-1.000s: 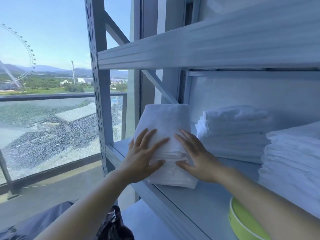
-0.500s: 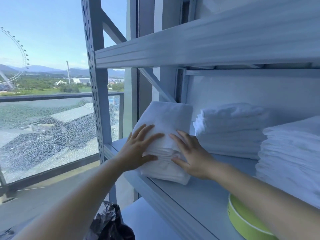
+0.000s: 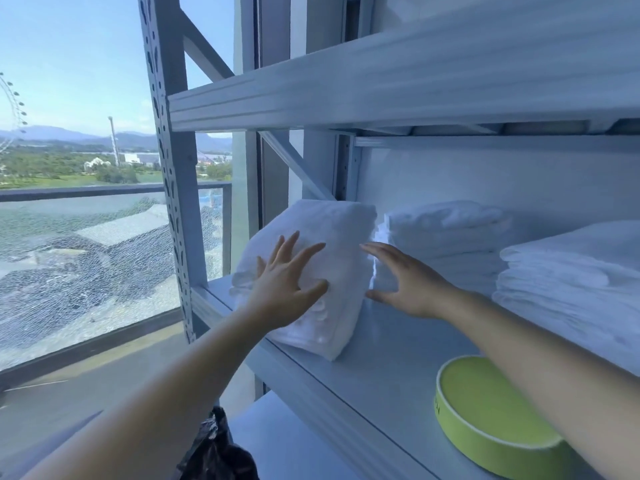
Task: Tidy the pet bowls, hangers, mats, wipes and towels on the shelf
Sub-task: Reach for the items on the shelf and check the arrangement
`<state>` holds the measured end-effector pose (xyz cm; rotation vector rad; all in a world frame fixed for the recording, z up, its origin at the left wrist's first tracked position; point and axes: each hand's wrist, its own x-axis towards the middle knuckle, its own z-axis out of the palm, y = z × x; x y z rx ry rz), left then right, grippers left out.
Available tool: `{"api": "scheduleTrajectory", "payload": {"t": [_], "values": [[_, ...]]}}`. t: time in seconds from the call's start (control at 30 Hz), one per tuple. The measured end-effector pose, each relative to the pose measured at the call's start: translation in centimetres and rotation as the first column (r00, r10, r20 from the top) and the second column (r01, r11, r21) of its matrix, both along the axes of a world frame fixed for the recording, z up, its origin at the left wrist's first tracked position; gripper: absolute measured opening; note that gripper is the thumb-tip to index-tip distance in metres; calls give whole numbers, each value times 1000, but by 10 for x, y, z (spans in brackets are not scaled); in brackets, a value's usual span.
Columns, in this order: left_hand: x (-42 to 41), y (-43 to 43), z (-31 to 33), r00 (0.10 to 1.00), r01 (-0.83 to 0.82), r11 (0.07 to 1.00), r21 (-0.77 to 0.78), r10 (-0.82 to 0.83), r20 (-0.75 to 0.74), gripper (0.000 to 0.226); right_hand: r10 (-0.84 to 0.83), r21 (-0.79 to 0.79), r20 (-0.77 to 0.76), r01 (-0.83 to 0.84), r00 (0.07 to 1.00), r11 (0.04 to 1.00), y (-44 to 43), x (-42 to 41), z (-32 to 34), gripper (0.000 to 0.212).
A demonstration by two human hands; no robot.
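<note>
1. My left hand [image 3: 287, 285] presses flat, fingers spread, on the towels [image 3: 339, 230], which stretch from it towards 12 o'clock on the shelf [image 3: 381, 358].
2. My right hand [image 3: 412, 285], fingers straight, is at their 3 o'clock; I cannot tell if it touches them.
3. My forearm hides part of the bowl [image 3: 485, 403] at 5 o'clock.

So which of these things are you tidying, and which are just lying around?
For the job: left towel pile, with the left hand on it; right hand beside it; middle towel pile; right towel pile; green bowl; shelf.

Just there: black bag; window.
</note>
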<state>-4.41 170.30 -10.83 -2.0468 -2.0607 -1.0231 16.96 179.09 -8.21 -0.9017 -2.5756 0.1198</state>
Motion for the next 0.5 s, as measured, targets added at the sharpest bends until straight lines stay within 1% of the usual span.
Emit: {"api": "scheduleTrajectory", "payload": {"t": [0.1,0.23,0.33,0.5], "values": [[18,11,1,999,-22,1000,17,22,-42,68,15,10,-1,-15,1000,1000,3,3,0,72],[25,18,4,988,-70,997,-44,63,-139,73,84,44,-35,-82,996,996,10,1,0,67],[24,15,3,991,-69,998,-6,68,-111,80,124,49,-19,-123,992,991,19,-2,0,67],[22,18,-4,984,-114,993,37,118,-136,75,142,57,25,-143,990,988,42,-5,-1,72]]}}
